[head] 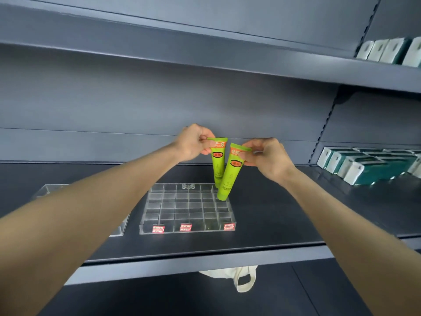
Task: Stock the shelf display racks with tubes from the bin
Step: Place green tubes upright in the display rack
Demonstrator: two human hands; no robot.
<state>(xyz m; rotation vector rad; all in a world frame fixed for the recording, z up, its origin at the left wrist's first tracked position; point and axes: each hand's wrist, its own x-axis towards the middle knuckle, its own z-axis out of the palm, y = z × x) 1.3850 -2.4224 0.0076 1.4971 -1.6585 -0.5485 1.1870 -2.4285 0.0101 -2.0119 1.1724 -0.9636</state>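
While spanning the whole view, dark grey metal shelf [262, 229] bearing clear acrylic compartment rack [189, 210] at centre, second clear acrylic rack [49, 190] to its left, white-and-teal boxes [364, 165] far right. White cloth bag [237, 277] below the shelf edge. Left hand [193, 142] pinching crimped top of upright green tube [218, 160], over the rack's back right corner. Right hand [266, 156] pinching top of tilted green tube [230, 174], cap end at a back right compartment.

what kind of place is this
Probably a shop aisle: dark metal shelving, a clear acrylic display rack with red price labels, and rows of boxed goods alongside.
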